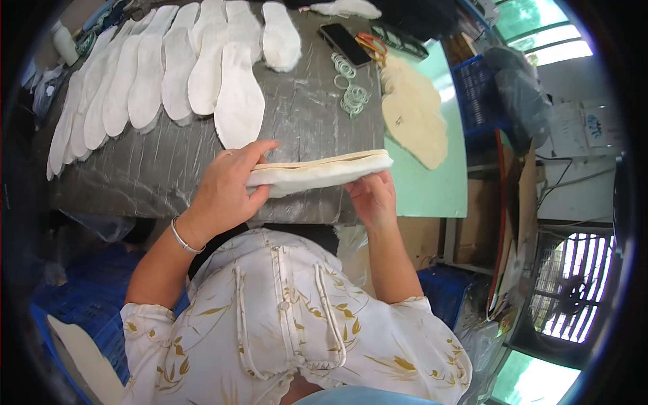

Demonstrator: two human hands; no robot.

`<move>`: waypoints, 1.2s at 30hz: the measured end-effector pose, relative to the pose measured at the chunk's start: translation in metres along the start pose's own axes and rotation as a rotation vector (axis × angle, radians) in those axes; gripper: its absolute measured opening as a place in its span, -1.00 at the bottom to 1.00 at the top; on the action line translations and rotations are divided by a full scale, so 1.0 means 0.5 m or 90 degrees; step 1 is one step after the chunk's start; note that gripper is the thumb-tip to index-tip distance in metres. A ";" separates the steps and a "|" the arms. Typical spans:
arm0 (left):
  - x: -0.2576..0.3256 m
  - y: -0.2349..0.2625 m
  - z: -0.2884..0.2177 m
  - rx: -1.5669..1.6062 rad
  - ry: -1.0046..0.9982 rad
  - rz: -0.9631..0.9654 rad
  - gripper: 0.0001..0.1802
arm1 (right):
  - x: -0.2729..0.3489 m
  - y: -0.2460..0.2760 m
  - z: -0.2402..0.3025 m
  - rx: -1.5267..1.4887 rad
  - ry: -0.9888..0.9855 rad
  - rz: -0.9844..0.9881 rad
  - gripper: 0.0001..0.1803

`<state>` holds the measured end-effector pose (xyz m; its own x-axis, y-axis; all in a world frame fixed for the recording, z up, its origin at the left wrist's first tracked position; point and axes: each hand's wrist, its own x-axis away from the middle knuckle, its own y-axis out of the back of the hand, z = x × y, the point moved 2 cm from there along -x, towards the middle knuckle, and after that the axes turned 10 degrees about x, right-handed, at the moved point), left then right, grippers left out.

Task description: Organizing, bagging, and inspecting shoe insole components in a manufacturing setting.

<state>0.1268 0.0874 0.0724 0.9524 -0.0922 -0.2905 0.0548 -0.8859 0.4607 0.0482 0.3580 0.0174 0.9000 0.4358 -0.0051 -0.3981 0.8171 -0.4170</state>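
Note:
A pair of fleecy white insoles (317,177) is held edge-on above the table's near edge, with cream layers showing along the top. My left hand (229,181) is closed on one end, its fingers behind and its thumb on the near side. The other end rests in my right hand (375,194), whose fingers curl under and behind it. Just beyond my left hand lies a single white insole (239,98). Overlapping rows of white insoles (145,84) cover the table's far left, and one more insole (281,37) lies at the back.
On the dark plastic-covered table (304,115) are pale green rubber bands (354,99), a black phone (345,44) and orange-handled scissors (371,46). Cream fleece pieces (415,111) lie on a green board (445,182) at the right. A blue crate (88,290) stands below left.

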 end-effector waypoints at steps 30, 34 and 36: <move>0.035 0.011 0.050 0.063 0.060 0.016 -0.71 | -0.039 -0.156 -0.007 0.911 0.406 0.150 -0.83; 0.015 -0.009 0.044 0.032 0.012 0.010 -0.85 | -0.036 -0.153 -0.009 0.929 0.419 0.141 -0.84; 0.013 -0.010 0.052 0.013 -0.032 -0.009 -0.88 | -0.032 -0.152 -0.008 0.939 0.435 0.133 -0.83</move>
<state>0.1247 0.0795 0.0463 0.9353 -0.1026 -0.3387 0.0606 -0.8965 0.4389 0.0646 0.2874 0.0454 0.5588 0.6683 -0.4911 0.0303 0.5753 0.8174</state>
